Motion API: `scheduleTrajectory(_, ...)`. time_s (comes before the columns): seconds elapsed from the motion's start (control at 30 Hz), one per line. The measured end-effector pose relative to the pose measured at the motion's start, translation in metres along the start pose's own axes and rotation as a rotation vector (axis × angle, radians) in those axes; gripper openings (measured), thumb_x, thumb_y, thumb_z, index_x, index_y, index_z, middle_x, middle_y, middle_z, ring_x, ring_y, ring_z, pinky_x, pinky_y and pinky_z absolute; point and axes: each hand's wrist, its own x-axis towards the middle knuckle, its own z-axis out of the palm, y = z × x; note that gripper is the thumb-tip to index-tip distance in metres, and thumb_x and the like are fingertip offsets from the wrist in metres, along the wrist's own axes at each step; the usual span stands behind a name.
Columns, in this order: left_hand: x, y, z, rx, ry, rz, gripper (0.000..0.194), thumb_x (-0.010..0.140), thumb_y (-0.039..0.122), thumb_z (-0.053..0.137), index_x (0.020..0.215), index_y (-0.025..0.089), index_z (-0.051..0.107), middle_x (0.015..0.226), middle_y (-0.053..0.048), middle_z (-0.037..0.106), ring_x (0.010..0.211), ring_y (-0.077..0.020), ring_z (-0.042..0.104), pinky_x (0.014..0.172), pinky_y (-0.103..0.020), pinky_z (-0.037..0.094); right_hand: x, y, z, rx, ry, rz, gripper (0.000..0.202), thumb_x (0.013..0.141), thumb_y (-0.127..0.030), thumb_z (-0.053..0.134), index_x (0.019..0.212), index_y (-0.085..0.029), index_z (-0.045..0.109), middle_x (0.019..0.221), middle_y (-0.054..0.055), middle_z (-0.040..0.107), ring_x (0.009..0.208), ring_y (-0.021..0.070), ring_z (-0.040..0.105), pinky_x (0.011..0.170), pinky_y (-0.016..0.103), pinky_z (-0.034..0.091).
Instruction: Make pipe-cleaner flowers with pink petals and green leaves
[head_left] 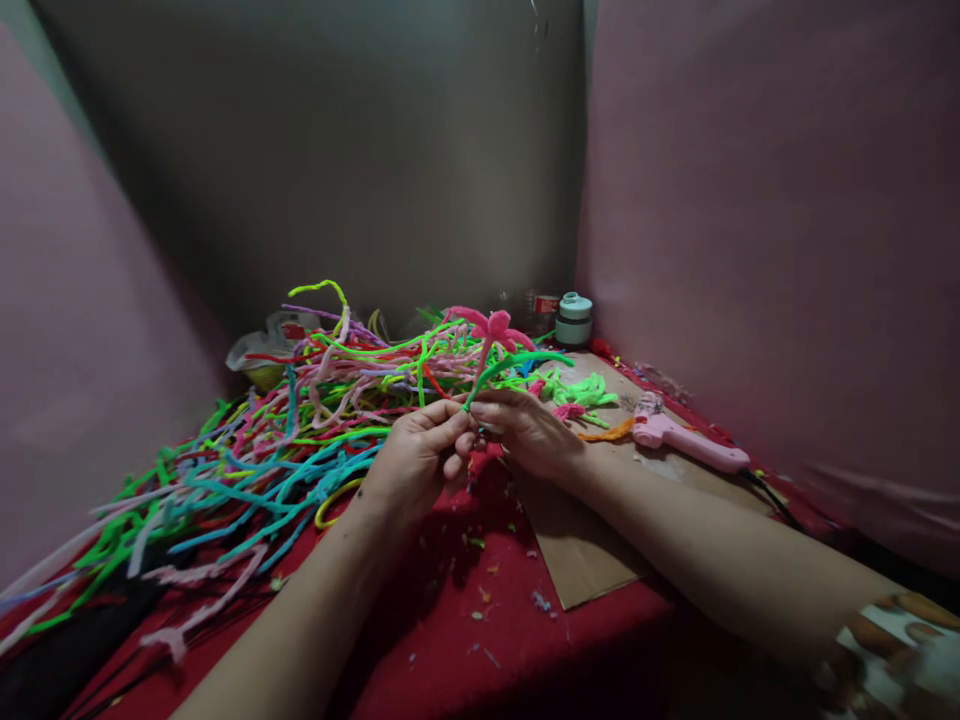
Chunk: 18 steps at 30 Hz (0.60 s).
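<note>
A pink pipe cleaner flower stands upright above my two hands, with a pink stem and a long green leaf slanting off to the right. My left hand pinches the base of the stem between thumb and forefinger. From the other side, my right hand closes its fingers on the same spot, where green meets pink. The fingertips of both hands nearly touch and hide the lower end of the stem.
A large heap of coloured pipe cleaners spreads across the red cloth on the left. On the right, a pink glue gun lies on cardboard, its black cable trailing right. A lidded bottle stands behind.
</note>
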Motion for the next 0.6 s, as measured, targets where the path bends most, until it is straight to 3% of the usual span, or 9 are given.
scheduleTrajectory(0.13,-0.0007,0.0011,-0.0023,-0.056,-0.073,-0.061,0.017,0.074,0.027,0.064,0.075,0.015,0.053,0.051,0.008,0.045,0.028,-0.0004,0.027,0.025,-0.013,0.026,0.0019,0.0006,-0.0034,0.072,-0.053,0.049,0.028,0.072,-0.028,0.066,0.098,-0.019,0.068,0.073,0.000,0.064,0.067,0.0108,0.057,0.065,0.025,0.045)
scheduleTrajectory(0.6,0.0030,0.0009,-0.0066,0.026,-0.068,-0.106,0.022,0.072,0.033,0.065,0.081,0.015,0.055,0.050,0.007,0.046,0.029,-0.0011,0.031,0.027,-0.013,0.029,0.0051,0.0068,-0.0048,0.030,-0.039,-0.012,0.023,0.071,-0.028,0.067,0.091,-0.016,0.070,0.071,0.001,0.065,0.060,0.0094,0.056,0.061,0.024,0.045)
